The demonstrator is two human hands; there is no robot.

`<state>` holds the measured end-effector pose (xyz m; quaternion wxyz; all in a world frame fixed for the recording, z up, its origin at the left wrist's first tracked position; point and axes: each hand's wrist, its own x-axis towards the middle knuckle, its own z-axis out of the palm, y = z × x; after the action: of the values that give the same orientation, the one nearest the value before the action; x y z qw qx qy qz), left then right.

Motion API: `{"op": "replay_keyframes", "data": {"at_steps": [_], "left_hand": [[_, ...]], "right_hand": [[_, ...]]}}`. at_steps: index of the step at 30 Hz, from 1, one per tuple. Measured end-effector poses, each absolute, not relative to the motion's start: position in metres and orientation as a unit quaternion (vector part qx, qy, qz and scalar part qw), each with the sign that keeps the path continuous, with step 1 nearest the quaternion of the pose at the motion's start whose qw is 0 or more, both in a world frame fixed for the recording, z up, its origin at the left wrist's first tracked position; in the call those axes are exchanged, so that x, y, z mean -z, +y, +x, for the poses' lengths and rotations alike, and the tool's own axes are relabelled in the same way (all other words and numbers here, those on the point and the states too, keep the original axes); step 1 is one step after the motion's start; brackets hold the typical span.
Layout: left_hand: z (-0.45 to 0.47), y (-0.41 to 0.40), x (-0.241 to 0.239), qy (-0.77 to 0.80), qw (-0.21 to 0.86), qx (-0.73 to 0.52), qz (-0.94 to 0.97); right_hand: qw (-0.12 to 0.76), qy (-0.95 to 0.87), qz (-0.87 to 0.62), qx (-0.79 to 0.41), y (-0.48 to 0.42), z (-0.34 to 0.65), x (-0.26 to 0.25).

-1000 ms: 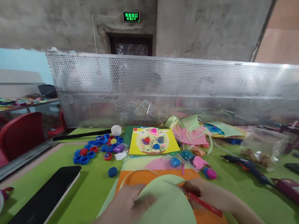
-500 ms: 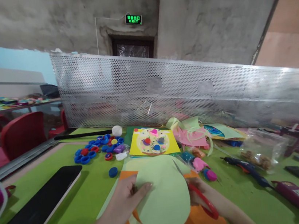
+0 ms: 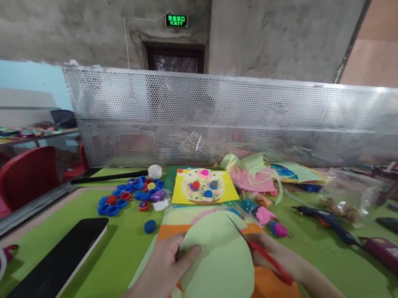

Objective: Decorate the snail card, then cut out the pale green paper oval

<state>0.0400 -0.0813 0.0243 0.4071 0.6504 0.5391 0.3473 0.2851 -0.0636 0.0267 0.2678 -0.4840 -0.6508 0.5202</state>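
Observation:
My left hand (image 3: 167, 268) pinches the left edge of a pale green paper disc (image 3: 217, 269), thumb on top, holding it tilted above an orange sheet (image 3: 268, 284). My right hand (image 3: 277, 256) grips red-handled scissors (image 3: 262, 253). Their blades point up and left and meet the disc's upper right edge. A thin curl of cut green paper hangs below the disc at its lower left.
A black phone (image 3: 54, 263) lies at the left on the green table (image 3: 101, 274). Blue and red bottle caps (image 3: 130, 197), a yellow card with a decorated disc (image 3: 204, 190), paper scraps, a glue gun (image 3: 326, 225) and a plastic bag (image 3: 349, 192) sit before a perforated metal screen (image 3: 239, 119).
The disc has been turned and lifted a little in my left hand. The scissors have shifted along its right edge, blades now pointing more upward.

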Motion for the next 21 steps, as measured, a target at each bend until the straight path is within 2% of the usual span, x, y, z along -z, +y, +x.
{"op": "replay_keyframes", "data": {"at_steps": [7,12,17,21], "left_hand": [[0.0371,-0.0792,-0.0257,0.528,0.414,-0.338,0.660],[0.0373,-0.0815,-0.0266,0.507,0.435,-0.319,0.673],[0.0369,-0.0801,-0.0248,0.519,0.423,-0.316,0.672],[0.0374,-0.0802,-0.0271,0.500,0.439,-0.297,0.684]], "right_hand": [[0.216,-0.694,-0.448,-0.521,-0.0608,0.2837,-0.0338],[0.234,-0.715,-0.418,-0.510,-0.0615,0.2809,-0.0380],[0.193,-0.709,-0.466,-0.493,-0.0603,0.2825,-0.0352],[0.195,-0.719,-0.467,-0.476,-0.0603,0.2840,-0.0357]]}}
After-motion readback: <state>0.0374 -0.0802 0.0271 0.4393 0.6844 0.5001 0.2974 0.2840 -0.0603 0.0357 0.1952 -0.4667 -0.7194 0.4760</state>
